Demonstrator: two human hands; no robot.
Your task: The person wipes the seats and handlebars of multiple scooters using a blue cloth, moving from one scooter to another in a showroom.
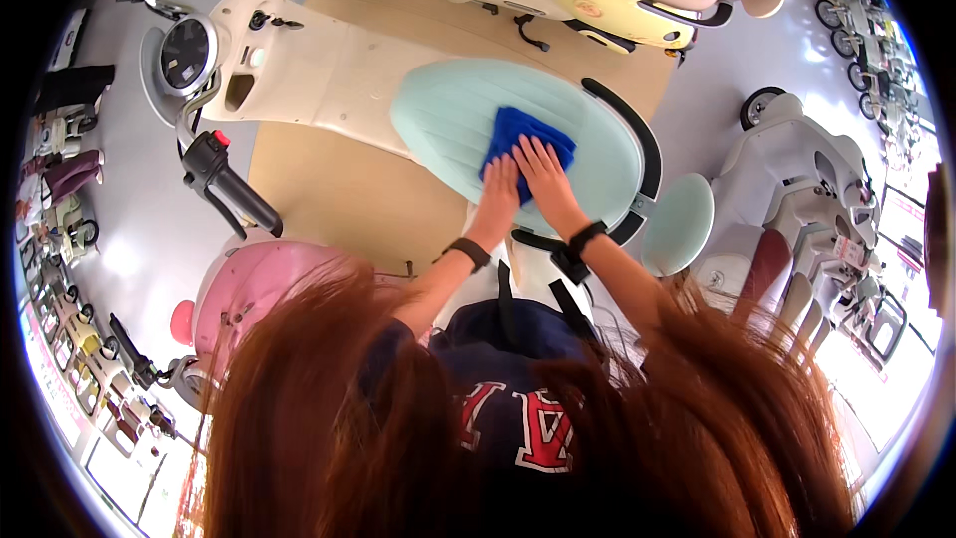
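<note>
A folded blue cloth (516,124) lies on the mint-green seat (448,105) of a cream scooter (344,65). My right hand (544,177) rests flat on the cloth, fingers stretched out and pointing away from me. Beside it, my left hand (499,201) lies with straight fingers over the cloth's near left edge. Neither hand is closed around the cloth; both press on it from above. Dark bands circle both wrists. Whatever part of the seat is under the cloth is hidden.
A black grab rail (637,130) curves around the seat's right end, with a mint backrest pad (679,225) beyond. The handlebar grip (247,201) juts out at left. A pink scooter (264,284), a yellow-and-cream scooter (597,0) and grey scooters (787,164) stand close around.
</note>
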